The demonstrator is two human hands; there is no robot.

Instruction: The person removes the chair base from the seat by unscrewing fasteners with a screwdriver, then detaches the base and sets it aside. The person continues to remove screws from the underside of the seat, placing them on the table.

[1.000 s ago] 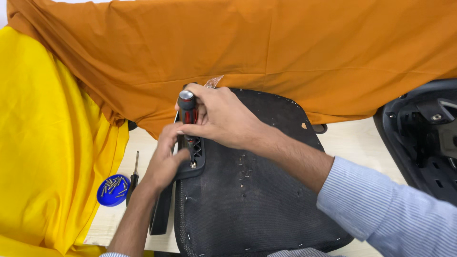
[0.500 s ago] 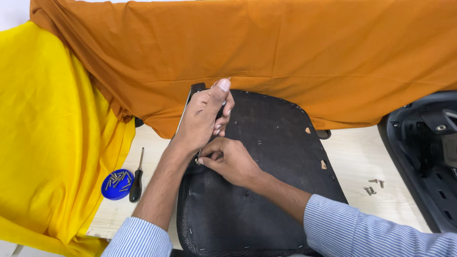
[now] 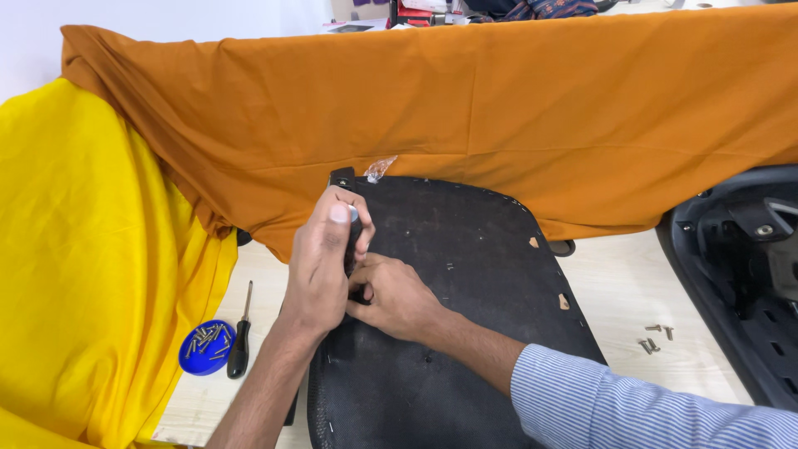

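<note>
left hand (image 3: pixel 320 266) curled tight round screwdriver (image 3: pixel 353 218), only small bit of handle top showing past fingers, at left edge of black seat pad (image 3: pixel 465 283). right hand (image 3: pixel 395 295) flat on seat pad, just beside left hand, fingers bent at tool's low end; cannot tell if pinching anything. second screwdriver (image 3: pixel 240 337) and blue dish (image 3: pixel 205 347) of screws left of seat pad. loose screws (image 3: pixel 654 337) right of it.

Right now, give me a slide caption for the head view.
Left hand grips a screwdriver upright on a black seat base; right hand steadies beside.
</note>
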